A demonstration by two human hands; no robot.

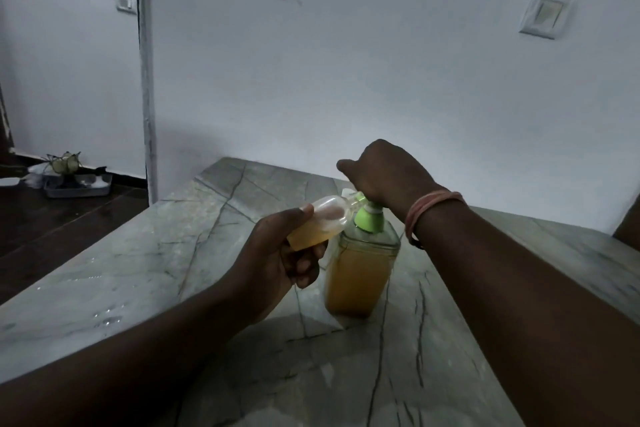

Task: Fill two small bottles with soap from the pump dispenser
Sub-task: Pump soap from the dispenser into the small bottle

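Pumping step under way, by the look of it. Left hand [277, 253] at seven o'clock of the pump dispenser [360, 267], fingers and thumb curled round a small bottle [318, 224], tilted, mouth aimed up toward one o'clock and tucked against the green spout [360, 198]. Amber soap pooled in the bottle's lower end, roughly half full; upper half clear. Right hand [381, 173] directly on top of the pump head at twelve o'clock, bearing down; palm turned away, so whether those fingers curl round the head or just press flat cannot be told. Dispenser standing upright mid-way across the marble counter [173, 288], amber liquid reaching most of the way up. Next call, as a judgement: more strokes with the bottle mouth kept snug to the spout, then level the bottle before it brims. Risk of drips if the mouth slips. Hidden: the exact meeting of spout and bottle mouth, covered by the right hand. A pale tab [347, 191] by the spout, hard to identify. Second small bottle nowhere in view. Caps not visible either. Dim light, a few wet spots at eight o'clock on the counter.
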